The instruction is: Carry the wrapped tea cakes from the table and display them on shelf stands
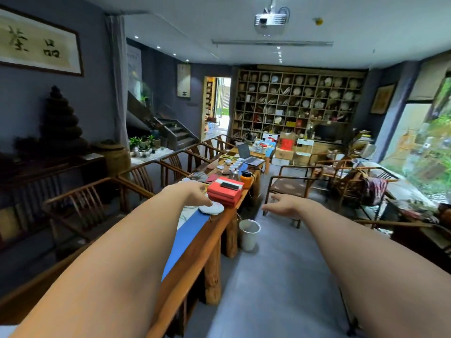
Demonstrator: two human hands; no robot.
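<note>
A round tea cake in white wrapping [212, 208] lies near the right edge of the long wooden table [214, 230], on the end of a blue runner. My left hand [192, 193] reaches over the table and its fingers hang just above the far-left side of the cake; whether they touch it is unclear. My right hand [280, 205] floats beyond the table's edge over the floor, fingers loose and holding nothing. At the far end of the room a tall wooden cubby shelf [299, 103] holds many round cakes.
A stack of red boxes [225, 192] with a dark phone on top sits just behind the cake. Cups, an orange flask and a laptop crowd the table beyond. Wooden chairs line both sides. A white bin [249, 234] stands beside the table leg. A grey floor aisle runs to the shelf.
</note>
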